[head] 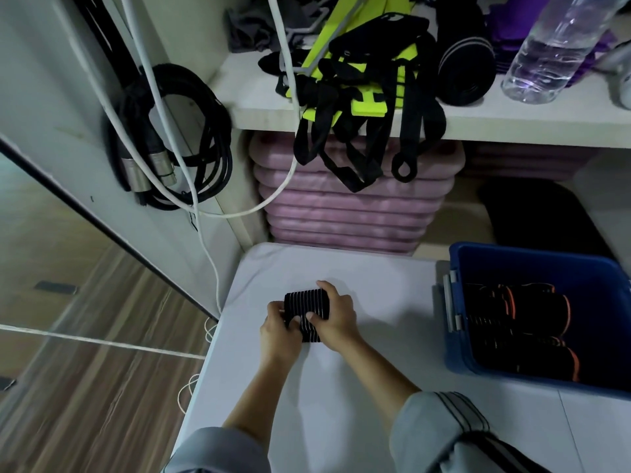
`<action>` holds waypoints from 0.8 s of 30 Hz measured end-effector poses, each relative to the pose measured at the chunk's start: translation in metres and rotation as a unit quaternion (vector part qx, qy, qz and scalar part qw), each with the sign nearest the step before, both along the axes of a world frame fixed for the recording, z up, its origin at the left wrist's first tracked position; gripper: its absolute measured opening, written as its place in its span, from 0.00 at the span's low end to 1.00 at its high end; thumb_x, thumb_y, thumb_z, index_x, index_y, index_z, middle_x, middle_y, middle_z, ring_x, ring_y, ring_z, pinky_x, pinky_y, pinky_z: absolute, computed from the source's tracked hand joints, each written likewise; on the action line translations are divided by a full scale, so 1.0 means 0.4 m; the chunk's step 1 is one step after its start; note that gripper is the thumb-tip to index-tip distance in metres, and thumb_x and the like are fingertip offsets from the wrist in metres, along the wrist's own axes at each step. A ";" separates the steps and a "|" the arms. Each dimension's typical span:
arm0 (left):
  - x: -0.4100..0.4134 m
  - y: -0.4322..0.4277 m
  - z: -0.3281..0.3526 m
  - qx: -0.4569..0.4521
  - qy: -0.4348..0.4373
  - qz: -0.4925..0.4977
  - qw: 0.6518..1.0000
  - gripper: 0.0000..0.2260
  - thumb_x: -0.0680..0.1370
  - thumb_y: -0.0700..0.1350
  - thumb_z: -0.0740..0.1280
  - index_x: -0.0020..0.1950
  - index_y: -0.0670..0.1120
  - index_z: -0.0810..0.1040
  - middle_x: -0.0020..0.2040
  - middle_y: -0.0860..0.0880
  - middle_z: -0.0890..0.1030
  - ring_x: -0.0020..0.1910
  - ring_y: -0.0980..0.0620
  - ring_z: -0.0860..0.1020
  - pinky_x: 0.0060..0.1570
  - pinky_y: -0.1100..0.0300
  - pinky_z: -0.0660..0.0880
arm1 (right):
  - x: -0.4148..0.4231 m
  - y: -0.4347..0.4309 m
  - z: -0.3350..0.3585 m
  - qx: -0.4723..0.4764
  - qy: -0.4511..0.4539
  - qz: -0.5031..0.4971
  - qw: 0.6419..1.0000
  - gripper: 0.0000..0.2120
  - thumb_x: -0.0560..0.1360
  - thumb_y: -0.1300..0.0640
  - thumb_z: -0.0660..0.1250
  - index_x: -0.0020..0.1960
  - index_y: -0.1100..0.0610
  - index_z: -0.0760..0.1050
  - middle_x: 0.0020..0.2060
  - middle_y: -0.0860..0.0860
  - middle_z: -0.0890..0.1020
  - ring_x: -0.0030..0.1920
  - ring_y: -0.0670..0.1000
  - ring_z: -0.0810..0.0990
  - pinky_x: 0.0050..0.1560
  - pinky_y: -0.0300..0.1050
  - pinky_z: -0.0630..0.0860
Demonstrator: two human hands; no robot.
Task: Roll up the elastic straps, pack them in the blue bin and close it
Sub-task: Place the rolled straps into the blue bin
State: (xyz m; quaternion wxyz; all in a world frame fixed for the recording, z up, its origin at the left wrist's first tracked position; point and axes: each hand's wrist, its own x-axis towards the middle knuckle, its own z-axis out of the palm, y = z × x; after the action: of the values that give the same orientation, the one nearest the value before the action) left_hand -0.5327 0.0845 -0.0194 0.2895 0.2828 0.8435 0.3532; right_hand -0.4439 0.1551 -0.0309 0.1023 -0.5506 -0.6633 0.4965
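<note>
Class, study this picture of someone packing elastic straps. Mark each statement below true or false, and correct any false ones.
1. The left hand and right hand both grip the striped strap roll over the white table. True.
2. The blue bin is closed. False: it stands open, with rolled straps inside.
3. The bin stands to the right of the hands. True.
4. The water bottle lies in the bin. False: it is on the shelf above.
5. Black cables hang coiled left of the shelf. True.
</note>
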 end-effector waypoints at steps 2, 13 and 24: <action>0.001 -0.002 -0.002 0.004 0.008 -0.004 1.000 0.10 0.76 0.37 0.62 0.57 0.41 0.69 0.50 0.43 0.79 0.48 0.43 0.77 0.44 0.55 0.72 | 0.007 -0.002 -0.003 -0.008 0.015 -0.006 1.000 0.29 0.70 0.56 0.69 0.67 0.43 0.64 0.58 0.53 0.65 0.60 0.57 0.71 0.66 0.52 0.69; 0.015 -0.012 0.005 0.000 0.030 -0.037 0.999 0.11 0.76 0.39 0.62 0.58 0.43 0.69 0.51 0.44 0.79 0.48 0.45 0.76 0.43 0.56 0.69 | 0.041 0.001 0.000 0.006 0.049 0.019 0.999 0.25 0.69 0.54 0.69 0.63 0.42 0.65 0.56 0.49 0.77 0.55 0.54 0.78 0.59 0.54 0.75; 0.105 0.007 0.094 -0.043 0.227 -0.188 0.955 0.17 0.77 0.46 0.60 0.67 0.48 0.69 0.62 0.46 0.73 0.59 0.43 0.70 0.55 0.51 0.70 | 0.215 0.055 0.135 0.104 0.102 -0.012 0.989 0.26 0.75 0.55 0.66 0.67 0.37 0.61 0.53 0.50 0.79 0.52 0.51 0.79 0.55 0.50 0.78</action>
State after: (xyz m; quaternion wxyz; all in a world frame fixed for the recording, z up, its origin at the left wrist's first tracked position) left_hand -0.4905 0.0871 0.0180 0.1635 0.4962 0.8330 0.1822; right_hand -0.3578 0.1772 0.0229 0.2319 -0.4915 -0.6906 0.4772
